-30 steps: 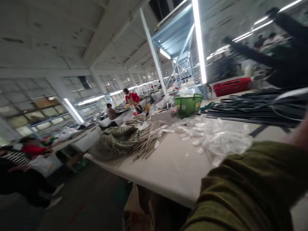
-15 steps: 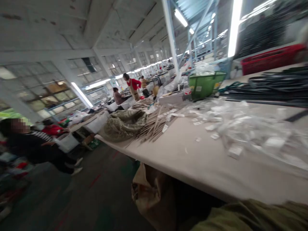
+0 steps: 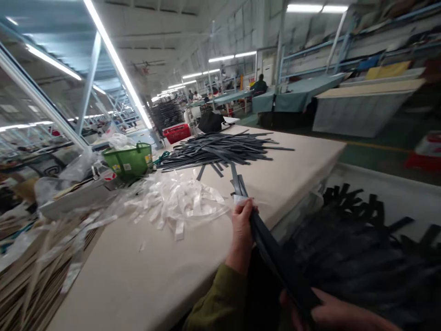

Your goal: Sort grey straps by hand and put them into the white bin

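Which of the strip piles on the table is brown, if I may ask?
The brown pile at the near left; the dark pile lies farther back.

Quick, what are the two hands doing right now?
Left hand: closed, holding a bundle of dark strips near the top.
Right hand: closed around the same bundle lower down, a bit blurry.

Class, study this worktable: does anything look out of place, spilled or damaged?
Crumpled clear plastic sprawls over the table like discarded wrapping, looking untidy. Beyond it, the pile of dark strips fans out unevenly, several ends jutting askew. No damage is evident, though parts are blurred.
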